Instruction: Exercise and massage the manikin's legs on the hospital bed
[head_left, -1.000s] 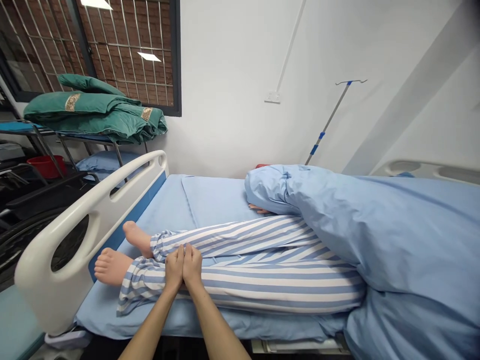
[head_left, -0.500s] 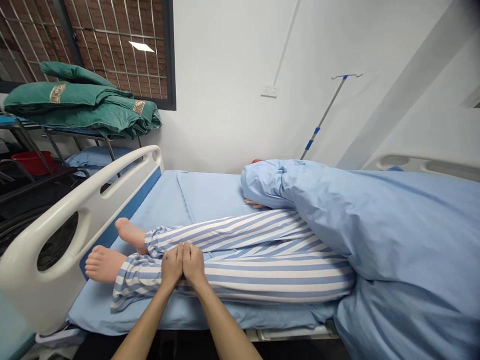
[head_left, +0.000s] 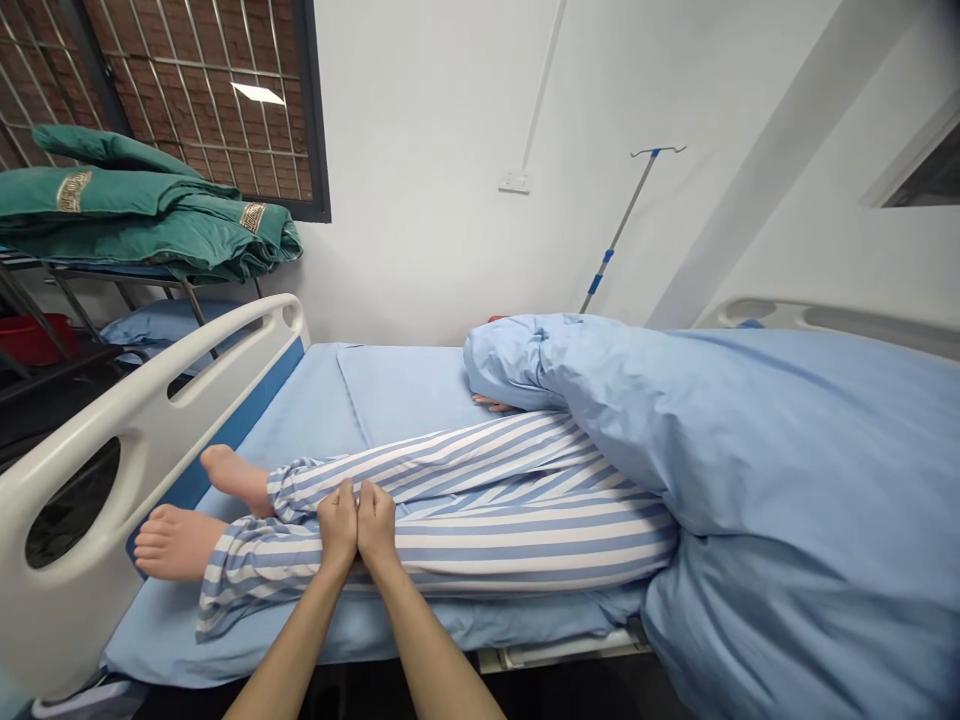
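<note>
A lying figure's near leg in a blue-and-white striped pyjama trouser (head_left: 517,550) stretches across the bed, and its bare foot (head_left: 174,543) points toward the white bed end. My left hand (head_left: 337,525) and my right hand (head_left: 376,525) rest side by side on that shin, fingers straight and touching. The far leg (head_left: 427,470) lies just beyond, ending in a second bare foot (head_left: 234,478). A blue quilt (head_left: 787,460) hides the body, and a small bare hand (head_left: 491,403) shows at its edge.
A white plastic bed end (head_left: 120,450) with a blue strip stands left of the feet. Green folded quilts (head_left: 142,215) lie on a metal rack by a barred window (head_left: 202,90). A drip pole (head_left: 619,220) stands against the wall behind the bed.
The whole scene has slid left and slightly up in view as my head turned right. Both hands stay on the same shin, and the figure has not moved.
</note>
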